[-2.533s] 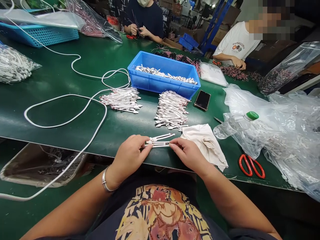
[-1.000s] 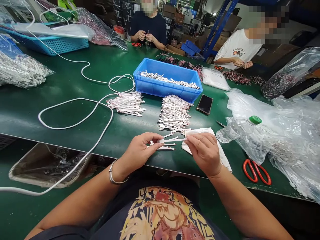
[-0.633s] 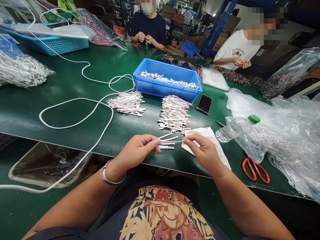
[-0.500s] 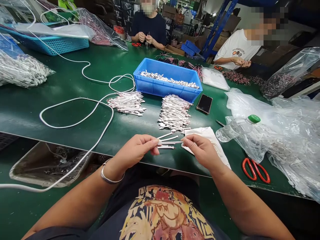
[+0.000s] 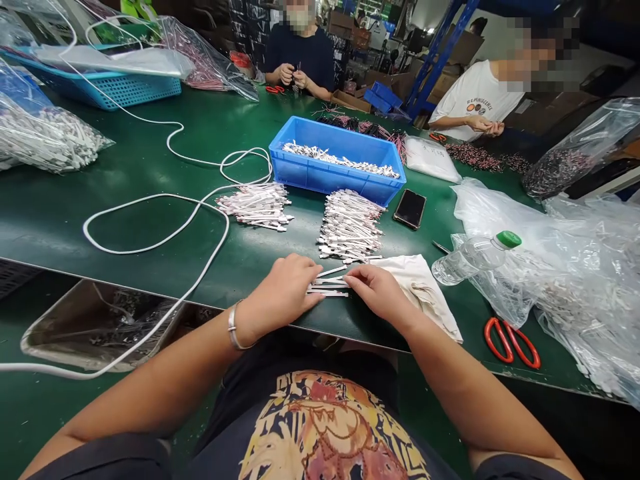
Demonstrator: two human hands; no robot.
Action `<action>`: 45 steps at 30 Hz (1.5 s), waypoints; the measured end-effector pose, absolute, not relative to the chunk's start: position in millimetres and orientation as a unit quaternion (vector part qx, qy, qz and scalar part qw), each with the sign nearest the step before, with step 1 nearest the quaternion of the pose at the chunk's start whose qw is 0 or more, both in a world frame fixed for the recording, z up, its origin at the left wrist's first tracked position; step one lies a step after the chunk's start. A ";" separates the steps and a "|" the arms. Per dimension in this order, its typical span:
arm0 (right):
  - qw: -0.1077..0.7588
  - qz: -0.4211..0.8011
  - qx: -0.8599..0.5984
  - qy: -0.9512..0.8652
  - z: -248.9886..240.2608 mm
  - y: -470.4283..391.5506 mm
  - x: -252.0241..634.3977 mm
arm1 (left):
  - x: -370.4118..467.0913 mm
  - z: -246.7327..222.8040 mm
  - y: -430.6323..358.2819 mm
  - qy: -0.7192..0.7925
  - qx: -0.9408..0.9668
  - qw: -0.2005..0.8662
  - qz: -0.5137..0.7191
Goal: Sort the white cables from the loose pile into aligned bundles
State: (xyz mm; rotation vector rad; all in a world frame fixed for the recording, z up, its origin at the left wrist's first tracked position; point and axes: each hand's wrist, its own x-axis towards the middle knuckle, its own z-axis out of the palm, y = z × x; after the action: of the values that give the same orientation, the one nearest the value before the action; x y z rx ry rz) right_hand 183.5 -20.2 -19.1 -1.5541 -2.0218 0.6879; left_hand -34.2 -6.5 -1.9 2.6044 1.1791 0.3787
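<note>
Several short white wire leads [image 5: 330,291] lie side by side near the table's front edge, between my two hands. My left hand [image 5: 283,293] rests over their left ends, thumb apart from the fingers; its fingertips are partly hidden. Thumb and forefinger of my right hand [image 5: 383,293] pinch the right end of one lead. Just beyond my hands lies a thick pile of similar white leads [image 5: 350,225], with a smaller pile [image 5: 256,205] to its left. Behind the piles stands a blue bin [image 5: 330,175] holding more white leads.
A folded white cloth [image 5: 425,280] lies beside my right hand. Farther right are a water bottle [image 5: 467,260], red-handled scissors [image 5: 511,341] and plastic bags [image 5: 545,267]. A phone [image 5: 410,209] lies beside the bin. A long white cable [image 5: 135,252] loops at left. Two people sit across the table.
Both hands have lowered onto the leads on the table. The lead held between them has come down among the others. My left thumb and fingers have spread from their pinch.
</note>
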 end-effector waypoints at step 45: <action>0.551 0.520 -0.518 -0.397 -3.2 -6.2 90.4 | 17.4 11.2 3.6 0.311 0.204 0.650 0.663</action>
State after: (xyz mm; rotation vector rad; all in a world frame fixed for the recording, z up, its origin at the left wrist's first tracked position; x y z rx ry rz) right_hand 90.4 -6.2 -3.2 -1.2244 -0.9384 1.2306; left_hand 17.4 3.6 11.2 0.4636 0.7067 1.5061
